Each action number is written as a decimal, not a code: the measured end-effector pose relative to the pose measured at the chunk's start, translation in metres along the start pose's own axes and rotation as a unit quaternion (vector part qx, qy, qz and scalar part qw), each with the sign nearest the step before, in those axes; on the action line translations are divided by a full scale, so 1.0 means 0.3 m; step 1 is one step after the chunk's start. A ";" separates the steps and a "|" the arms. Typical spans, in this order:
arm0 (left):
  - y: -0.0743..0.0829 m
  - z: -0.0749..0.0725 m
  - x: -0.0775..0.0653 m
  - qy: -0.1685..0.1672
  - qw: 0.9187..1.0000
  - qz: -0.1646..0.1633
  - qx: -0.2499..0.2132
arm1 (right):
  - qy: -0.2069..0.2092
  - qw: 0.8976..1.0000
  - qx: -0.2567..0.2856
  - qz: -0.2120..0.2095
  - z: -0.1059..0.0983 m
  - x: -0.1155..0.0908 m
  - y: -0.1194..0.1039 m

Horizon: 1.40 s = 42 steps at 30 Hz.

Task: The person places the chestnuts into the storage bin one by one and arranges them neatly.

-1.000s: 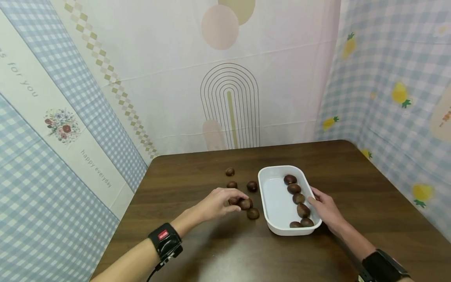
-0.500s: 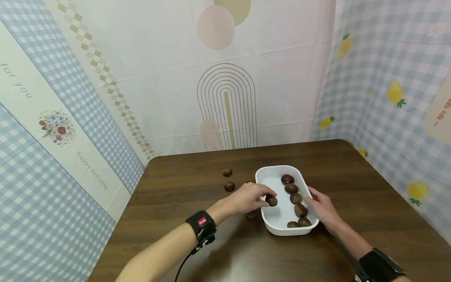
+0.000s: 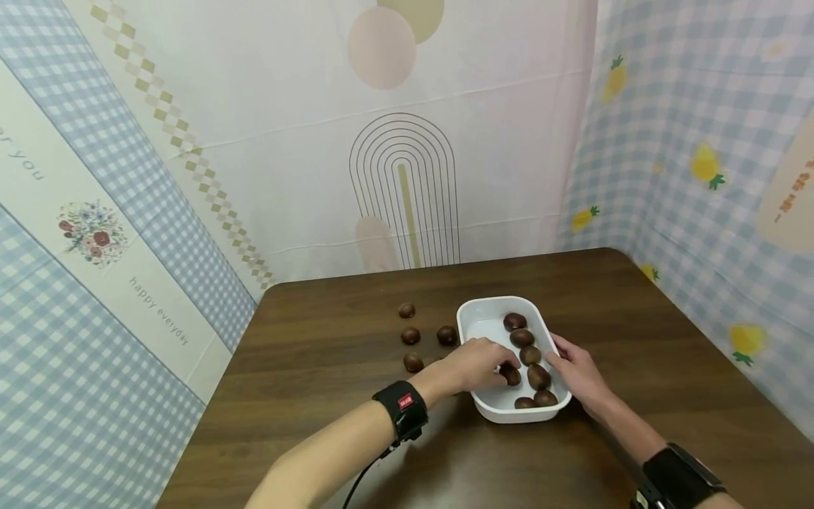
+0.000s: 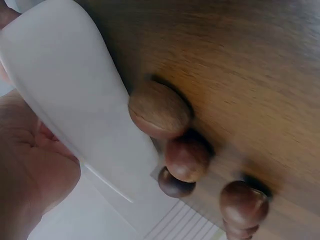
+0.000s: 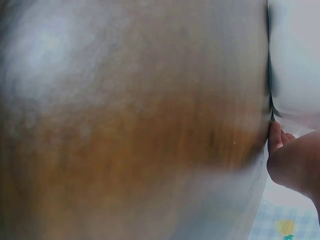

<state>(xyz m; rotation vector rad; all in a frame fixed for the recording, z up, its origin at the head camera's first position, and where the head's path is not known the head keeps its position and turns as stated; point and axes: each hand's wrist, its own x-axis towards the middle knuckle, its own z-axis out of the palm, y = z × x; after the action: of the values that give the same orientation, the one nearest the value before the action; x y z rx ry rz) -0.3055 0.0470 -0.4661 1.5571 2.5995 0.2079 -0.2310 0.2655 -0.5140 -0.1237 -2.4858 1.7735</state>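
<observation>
My left hand (image 3: 478, 364) reaches over the left rim of a white rectangular container (image 3: 518, 416) and pinches a brown chestnut (image 3: 510, 375) low inside it. Several chestnuts (image 3: 538, 377) line the container's right side, beside the held one. With the thumb at the rim, my right hand (image 3: 580, 375) holds the container's right wall from outside; its other fingers are partly hidden. In the left wrist view the palm (image 4: 45, 155) hangs over the container wall (image 4: 75, 90), which hides the fingertips. The right wrist view shows part of the right hand (image 5: 295, 162) against the container.
Several loose chestnuts (image 3: 410, 336) lie on the brown wooden table (image 3: 331, 382) left of the container, some partly behind the left forearm. In the left wrist view a chestnut (image 4: 160, 109) lies close by the container wall. Printed cloth (image 3: 286, 141) hangs behind the table.
My left hand took a chestnut from the table group and carried it right, over the rim and down into the container. The right hand has kept its hold on the container.
</observation>
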 end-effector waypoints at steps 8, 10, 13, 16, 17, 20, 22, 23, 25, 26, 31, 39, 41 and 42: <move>0.036 0.018 0.019 -0.022 1.000 0.001 0.010 | 0.000 1.000 -0.013 0.005 0.011 0.007 -0.010; 0.038 0.020 0.021 -0.020 1.000 0.002 0.005 | 0.003 1.000 -0.013 0.004 0.013 0.006 -0.014; 0.036 0.020 0.024 -0.016 1.000 0.003 -0.009 | 0.005 1.000 -0.010 0.003 0.016 0.005 -0.016; 0.030 0.014 0.021 -0.012 0.999 0.009 -0.030 | 0.006 1.000 -0.014 0.000 0.016 0.006 -0.015; 0.027 0.009 0.017 -0.009 0.999 0.012 -0.036 | 0.005 1.000 -0.015 0.001 0.016 0.007 -0.014; 0.008 -0.021 -0.004 0.016 0.998 0.023 -0.047 | 0.000 1.000 -0.015 0.002 0.017 0.010 -0.009; -0.017 -0.047 -0.024 0.044 0.998 0.025 -0.045 | -0.006 1.000 -0.014 0.006 0.017 0.013 -0.007; -0.033 -0.063 -0.037 0.060 0.997 0.022 -0.040 | -0.011 1.000 -0.014 0.009 0.017 0.013 -0.008; -0.074 -0.086 -0.063 0.093 0.995 0.010 -0.035 | -0.014 1.000 -0.012 0.013 0.017 0.012 -0.010; -0.095 -0.096 -0.079 0.110 0.993 -0.001 -0.036 | -0.015 1.000 -0.013 0.016 0.017 0.012 -0.012; -0.214 -0.118 -0.174 0.175 0.982 -0.058 -0.035 | -0.012 1.000 -0.009 0.015 0.015 0.006 -0.017; -0.353 -0.067 -0.328 0.198 0.973 -0.106 -0.052 | -0.013 1.000 -0.015 0.019 0.000 0.004 -0.008; -0.368 -0.046 -0.358 0.188 0.973 -0.118 -0.064 | -0.010 1.000 -0.018 0.017 -0.003 0.002 -0.008; -0.373 -0.036 -0.371 0.183 0.973 -0.122 -0.068 | -0.009 1.000 -0.016 0.016 -0.004 0.000 -0.009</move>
<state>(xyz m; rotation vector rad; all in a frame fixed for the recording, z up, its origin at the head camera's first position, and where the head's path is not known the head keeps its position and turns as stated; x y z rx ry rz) -0.3519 -0.1041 -0.4724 1.2364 2.9435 0.6948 -0.2309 0.2658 -0.5111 -0.1507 -2.5396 1.7542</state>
